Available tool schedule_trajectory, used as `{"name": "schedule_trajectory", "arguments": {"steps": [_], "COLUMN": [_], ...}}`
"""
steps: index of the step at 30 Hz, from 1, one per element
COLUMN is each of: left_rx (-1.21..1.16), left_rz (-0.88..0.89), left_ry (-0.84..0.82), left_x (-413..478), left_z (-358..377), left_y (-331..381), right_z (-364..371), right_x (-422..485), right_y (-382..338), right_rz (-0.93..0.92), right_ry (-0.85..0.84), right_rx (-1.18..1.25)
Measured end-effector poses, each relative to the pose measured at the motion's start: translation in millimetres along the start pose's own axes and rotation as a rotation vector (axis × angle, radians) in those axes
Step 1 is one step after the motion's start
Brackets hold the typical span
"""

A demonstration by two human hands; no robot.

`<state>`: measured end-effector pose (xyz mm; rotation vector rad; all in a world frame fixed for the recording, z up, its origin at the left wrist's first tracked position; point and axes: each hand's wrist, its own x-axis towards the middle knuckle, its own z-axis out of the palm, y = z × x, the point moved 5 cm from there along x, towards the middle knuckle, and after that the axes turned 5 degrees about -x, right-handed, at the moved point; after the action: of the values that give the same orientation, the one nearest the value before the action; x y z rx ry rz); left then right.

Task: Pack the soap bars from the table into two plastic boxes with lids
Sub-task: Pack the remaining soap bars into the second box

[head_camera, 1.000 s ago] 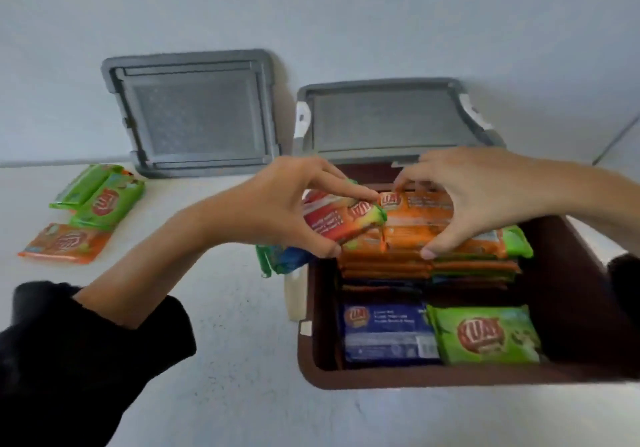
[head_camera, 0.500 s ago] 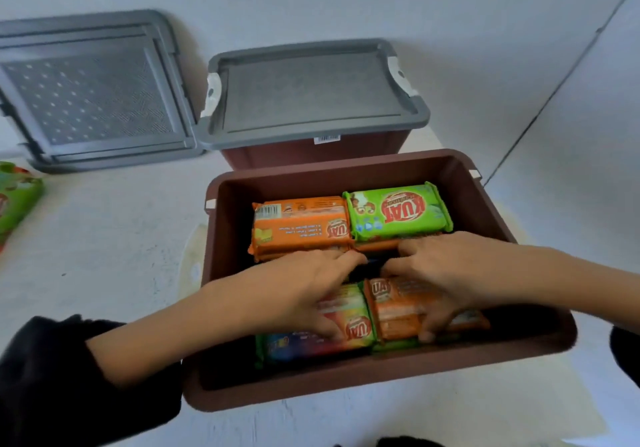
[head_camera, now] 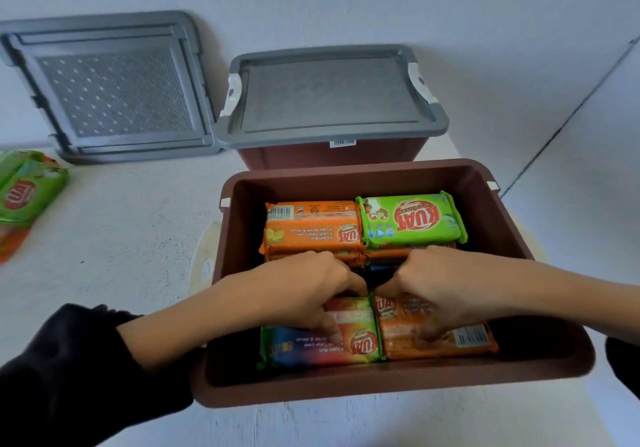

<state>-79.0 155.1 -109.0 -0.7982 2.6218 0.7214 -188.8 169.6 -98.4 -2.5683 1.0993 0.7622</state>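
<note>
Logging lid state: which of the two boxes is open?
The near box, holding soap bars; the far box behind it wears its grey lid.

Bright enough, soft and even, with a cool bluish cast over wall (head_camera: 346, 3) and tabletop (head_camera: 121, 238). Only a faint, soft-edged shadow on the wall beside the leaning lid (head_camera: 114, 90). Deep shade inside the open box (head_camera: 381, 391), heaviest along its near wall and right corner. Motion blur on left grip (head_camera: 304, 294) and right grip (head_camera: 436, 290), likewise on the multicolour soap bar (head_camera: 311, 346) and near orange soap bar (head_camera: 460, 339) under them, print there smeared. Sharper on the far green soap bar (head_camera: 412, 219), lettering legible. Wide-angle stretching toward the edges: loose soap bars (head_camera: 24, 190) at far left soft and pulled out of shape, black sleeve (head_camera: 69, 377) a near-featureless dark mass.
</note>
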Motion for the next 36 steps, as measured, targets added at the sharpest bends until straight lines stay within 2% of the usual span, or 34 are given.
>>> {"name": "schedule_trajectory", "arguments": {"steps": [4, 6, 9, 12, 18, 23, 25, 28, 30, 33, 36], "left_rx": [-0.063, -0.151, -0.355, -0.446, -0.386, -0.478, -0.559, -0.656, -0.762, -0.922, -0.82], "left_rz": [0.019, 0.026, 0.018, -0.02, -0.359, -0.779, -0.962, -1.169, -1.21, -1.338, -1.439], "left_ry": [-0.03, 0.028, 0.259, 0.54, 0.949, 1.166, 1.17, 1.065, 1.027, 1.11, 1.063], "left_x": [0, -6, -29, -72, -190, -303, -336, -367, -356, -352, -327], "left_z": [-4, -16, -51, -86, -111, -81, -59, -20, 1, 34, 53], "left_y": [-2, -3, -11, -34, -125, -233, -270, -325, -348, -382, -395], "right_z": [-6, -18, -53, -95, -176, -233, -251, -269, -266, -255, -238], "right_x": [-1, 1, 6, 20, 97, 198, 242, 316, 348, 405, 441], "right_y": [4, 8, 10, 5, -33, -89, -110, -153, -164, -194, -205], "right_rz": [-0.019, -0.022, 0.022, 0.012, -0.112, -0.235, -0.265, -0.291, -0.275, -0.292, -0.298], "right_ry": [-0.047, -0.026, 0.131, 0.303, 0.557, 0.621, 0.651, 0.616, 0.602, 0.533, 0.466], "right_rx": [0.061, 0.137, 0.208, 0.216, 0.208, 0.213, 0.228, 0.215, 0.188, 0.162, -0.007]}}
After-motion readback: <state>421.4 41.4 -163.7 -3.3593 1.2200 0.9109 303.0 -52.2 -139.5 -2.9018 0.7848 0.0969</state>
